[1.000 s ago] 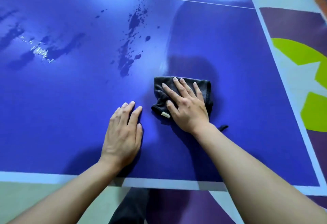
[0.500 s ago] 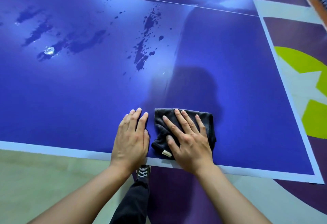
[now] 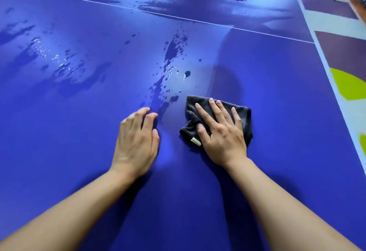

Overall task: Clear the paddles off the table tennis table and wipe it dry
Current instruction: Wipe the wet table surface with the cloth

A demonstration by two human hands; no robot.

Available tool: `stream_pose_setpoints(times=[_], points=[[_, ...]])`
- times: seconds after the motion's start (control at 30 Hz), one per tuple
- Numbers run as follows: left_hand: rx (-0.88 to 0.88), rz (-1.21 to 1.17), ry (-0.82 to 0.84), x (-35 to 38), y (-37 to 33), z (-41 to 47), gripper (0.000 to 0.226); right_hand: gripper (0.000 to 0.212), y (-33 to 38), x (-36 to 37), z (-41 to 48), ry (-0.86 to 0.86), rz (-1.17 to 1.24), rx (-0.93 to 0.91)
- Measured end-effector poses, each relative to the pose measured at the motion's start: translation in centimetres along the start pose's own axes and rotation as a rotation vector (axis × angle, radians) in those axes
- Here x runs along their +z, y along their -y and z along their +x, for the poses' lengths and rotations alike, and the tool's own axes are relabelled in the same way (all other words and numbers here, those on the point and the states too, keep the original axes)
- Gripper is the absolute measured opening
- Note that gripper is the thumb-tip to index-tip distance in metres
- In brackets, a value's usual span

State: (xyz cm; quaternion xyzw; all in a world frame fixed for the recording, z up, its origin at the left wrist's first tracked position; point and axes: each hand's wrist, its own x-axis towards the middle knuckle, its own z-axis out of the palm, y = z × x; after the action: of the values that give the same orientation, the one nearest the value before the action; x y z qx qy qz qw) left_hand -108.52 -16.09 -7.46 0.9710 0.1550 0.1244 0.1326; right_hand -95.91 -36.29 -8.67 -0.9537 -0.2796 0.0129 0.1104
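Table: smooth blue top with a soft sheen, glossy where wet, duller and more matt right of the fingers. Water patches beyond the fingers: dark, mirror-bright, beaded, with glinting highlights. Cloth under the fingers: dark grey fabric, soft, napped, matt, crumpled at the near corner, with a small pale sewn tag. Floor far right of the fingers: painted, flat, low-sheen.

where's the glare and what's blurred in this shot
Head view: pale glare washes the far part of the table and glints off the water droplets; soft shadows lie under the right hand, the dark cloth and the left hand; the top right corner is motion-smeared; wide-angle bowing bends the white line.
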Motion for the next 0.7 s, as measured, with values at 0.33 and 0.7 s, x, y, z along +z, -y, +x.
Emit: stream_pose_setpoints(times=[0.33,0.7], points=[[-0.004,0.057,0.093,2.1,6.3,19.8,0.047,0.060,-4.8,-0.1,18.2,0.002,-0.034,0.097],[-0.064,-0.020,0.073,3.0,7.1,21.7,0.053,0.059,-8.0,0.0,32.1,-0.031,-0.034,0.315]])
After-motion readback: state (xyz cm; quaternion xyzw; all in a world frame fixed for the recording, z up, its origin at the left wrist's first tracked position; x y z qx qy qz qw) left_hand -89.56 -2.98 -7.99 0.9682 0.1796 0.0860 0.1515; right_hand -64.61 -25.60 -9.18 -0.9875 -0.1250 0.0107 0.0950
